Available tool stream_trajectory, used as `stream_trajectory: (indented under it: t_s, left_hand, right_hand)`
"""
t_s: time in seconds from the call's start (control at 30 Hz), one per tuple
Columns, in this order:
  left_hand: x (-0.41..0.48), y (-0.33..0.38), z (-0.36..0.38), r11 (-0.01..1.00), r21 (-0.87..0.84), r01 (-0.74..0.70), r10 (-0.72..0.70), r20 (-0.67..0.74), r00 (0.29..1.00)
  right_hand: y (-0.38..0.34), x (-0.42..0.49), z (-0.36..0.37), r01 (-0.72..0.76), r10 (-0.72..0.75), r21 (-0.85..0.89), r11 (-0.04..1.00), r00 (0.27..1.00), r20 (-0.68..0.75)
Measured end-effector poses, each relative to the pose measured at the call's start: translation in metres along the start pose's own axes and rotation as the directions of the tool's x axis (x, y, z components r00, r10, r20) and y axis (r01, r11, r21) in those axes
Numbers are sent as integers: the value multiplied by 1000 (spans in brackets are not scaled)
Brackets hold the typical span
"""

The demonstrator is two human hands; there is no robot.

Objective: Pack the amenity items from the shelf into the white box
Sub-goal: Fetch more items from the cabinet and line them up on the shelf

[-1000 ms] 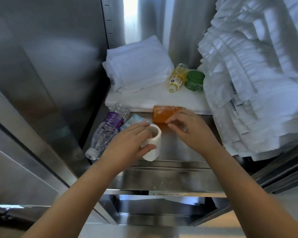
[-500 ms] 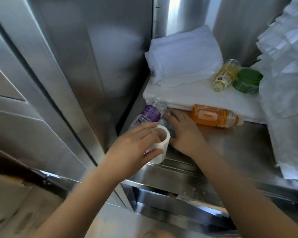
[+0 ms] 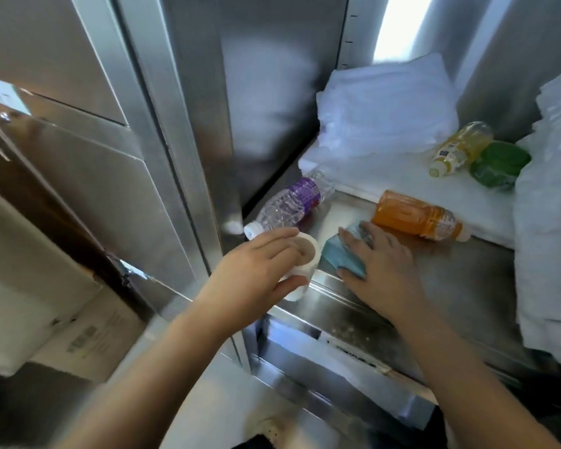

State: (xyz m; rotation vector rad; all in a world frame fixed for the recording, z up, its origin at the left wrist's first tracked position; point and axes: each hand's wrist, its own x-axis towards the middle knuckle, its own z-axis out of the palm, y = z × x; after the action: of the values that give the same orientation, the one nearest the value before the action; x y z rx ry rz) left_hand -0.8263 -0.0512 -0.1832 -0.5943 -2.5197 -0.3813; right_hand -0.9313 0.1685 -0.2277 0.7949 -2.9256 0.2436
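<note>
From my feed, two bare forearms came up from the bottom of the view, one to each hand. The left hand [image 3: 259, 267] gripped the one white paper roll [image 3: 297, 291], thumb against its side and fingers curled over its open core. The roll stood upright at the front left corner of the steel shelf [image 3: 450, 286]. Just beside it, the right hand [image 3: 382, 264] lay spread on the one blue packet [image 3: 337, 256], fingers stretched flat and pressing it onto the shelf near the front lip. I could not tell whether the thumb was tucked under it. Low on the left sat a pale carton [image 3: 88, 335] with a printed label, too blurred for me to read.

Further in I counted three bottles, all lying on their sides. The clear bottle [image 3: 289, 202] with a purple label lay behind the roll, its white cap pointing towards the left hand. The orange bottle [image 3: 415, 218] lay just beyond the right hand's fingertips. Behind it a flat folded white cloth [image 3: 386, 176] carried the yellow bottle [image 3: 460, 147] and one green tub [image 3: 499, 163], the two touching. One folded white towel [image 3: 386, 102] sat at the back left on that cloth. One tall stack of white linens [image 3: 548, 222] filled the right side.
</note>
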Motion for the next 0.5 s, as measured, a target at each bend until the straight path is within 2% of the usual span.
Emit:
stream_trajectory:
  t_s: [0.13, 0.3, 0.4, 0.5]
  left_hand:
    - [-37, 33, -16, 993, 73, 89, -89, -6, 996]
    - [-96, 70, -53, 956, 168, 242, -249, 22, 968]
    - [-138, 91, -86, 888, 245, 388, -398, -11, 917]
    - [-189, 110, -126, 781, 311, 541, -543, -89, 835]
  right_hand:
    - [-8, -36, -7, 84, -79, 53, 995, 992, -95]
    - [-56, -71, -11, 235, -198, 260, 937, 967, -158]
    - [-107, -82, -14, 406, -353, 305, 861, 911, -215]
    - [-169, -93, -13, 547, -502, 371, 750, 837, -217]
